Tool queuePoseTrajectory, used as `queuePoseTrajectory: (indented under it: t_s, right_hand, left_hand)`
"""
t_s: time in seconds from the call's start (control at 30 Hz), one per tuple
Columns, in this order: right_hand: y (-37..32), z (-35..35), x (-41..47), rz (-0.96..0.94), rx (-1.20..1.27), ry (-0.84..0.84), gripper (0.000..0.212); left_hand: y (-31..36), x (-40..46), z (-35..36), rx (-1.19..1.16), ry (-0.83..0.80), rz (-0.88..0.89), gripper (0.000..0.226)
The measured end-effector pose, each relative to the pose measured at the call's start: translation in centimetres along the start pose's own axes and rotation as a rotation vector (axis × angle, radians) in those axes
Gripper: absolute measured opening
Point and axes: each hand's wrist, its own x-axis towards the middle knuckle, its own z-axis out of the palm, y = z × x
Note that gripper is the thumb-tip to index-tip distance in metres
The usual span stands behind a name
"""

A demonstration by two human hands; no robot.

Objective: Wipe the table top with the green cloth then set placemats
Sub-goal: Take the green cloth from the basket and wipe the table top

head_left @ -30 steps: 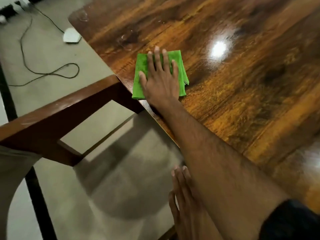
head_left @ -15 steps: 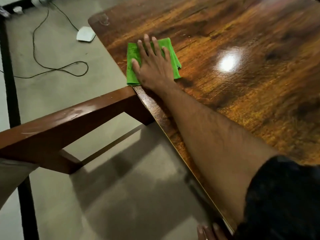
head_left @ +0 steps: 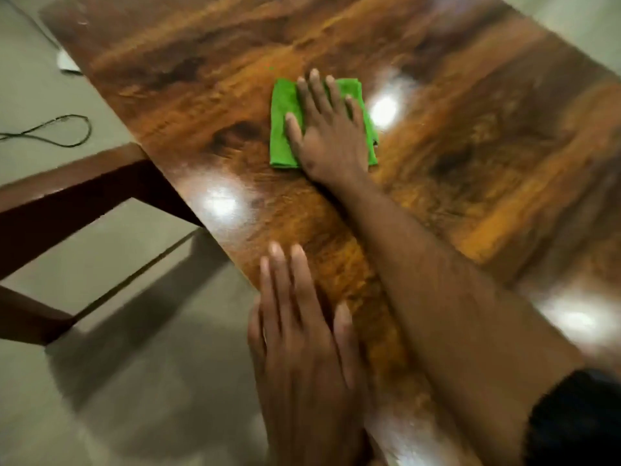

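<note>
Green cloth [head_left: 285, 129] lies folded flat on the glossy wooden surface [head_left: 470, 163], pinned under the right hand [head_left: 327, 139], whose grip is fully open: straight, spread fingers pressing down. Left hand [head_left: 302, 351] rests flat at the near edge, fingers straight, holding nothing.

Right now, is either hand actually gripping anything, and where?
No grip. The right hand presses flat on the middle of the green cloth; the left hand rests flat on the table's near edge.
</note>
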Motion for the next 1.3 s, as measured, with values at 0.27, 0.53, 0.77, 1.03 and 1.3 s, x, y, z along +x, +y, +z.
queuePoseTrajectory:
  t_s: [0.27,0.53,0.77,1.03,1.3]
  right_hand:
    - [10.8,-4.1,-22.3,0.193,0.017,0.023,0.069]
    - [21.3,-8.7,-42.1,0.453,0.022,0.038,0.068]
    - [26.3,-10.9,-53.0,0.603,0.029,0.048,0.065]
    - [23.1,-10.2,-58.1,0.694,0.075,0.053,0.069]
    - [23.0,-12.7,-57.9,0.672,0.167,0.000,0.070]
  left_hand:
    - [6.4,-1.4,4.5,0.205,-0.146,0.211,0.070]
    - [15.0,-12.3,11.2,0.251,-0.369,0.460,0.074]
    - [20.2,-22.1,15.2,0.300,-0.487,0.689,0.072]
    - [19.6,-27.8,14.4,0.326,-0.500,0.745,0.069]
    - [19.3,-27.7,12.0,0.559,-0.486,0.753,0.063]
